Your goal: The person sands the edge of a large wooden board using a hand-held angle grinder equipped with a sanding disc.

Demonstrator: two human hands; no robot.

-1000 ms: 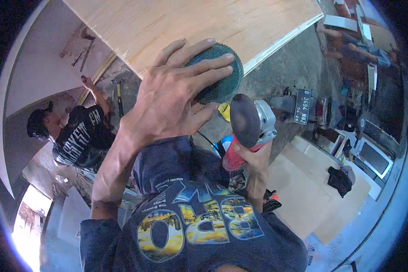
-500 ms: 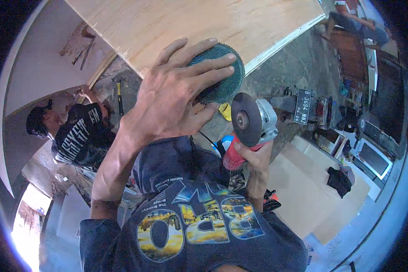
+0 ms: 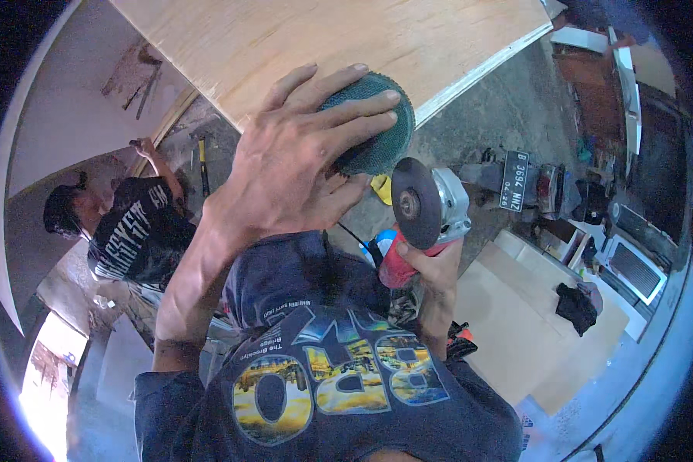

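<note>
My left hand [image 3: 289, 154] holds a round dark-green abrasive disc [image 3: 366, 150] with a mesh-like face and toothed rim. Its fingers lie across the face and the thumb is at the lower edge. Wrapped round the red body of an angle grinder [image 3: 396, 266] is my right hand [image 3: 437, 269], the thumb on top. The grinder's silver head carries a dark, thin disc [image 3: 417, 202], tilted up beside the green one. These two discs are close but apart. Beyond my left hand lies a pale plywood panel [image 3: 331, 38].
At the left a capped co-worker [image 3: 138, 223] reaches toward a large panel. A hammer [image 3: 202, 165] lies near that panel. To the right are a motorbike's rear with a dark plate [image 3: 514, 181], flat boards [image 3: 508, 323] and a black cloth [image 3: 576, 308].
My hands, the green disc and the grinder hold nearly the same place. The co-worker's hand at left has risen a little. The figure at top right has moved mostly out of sight.
</note>
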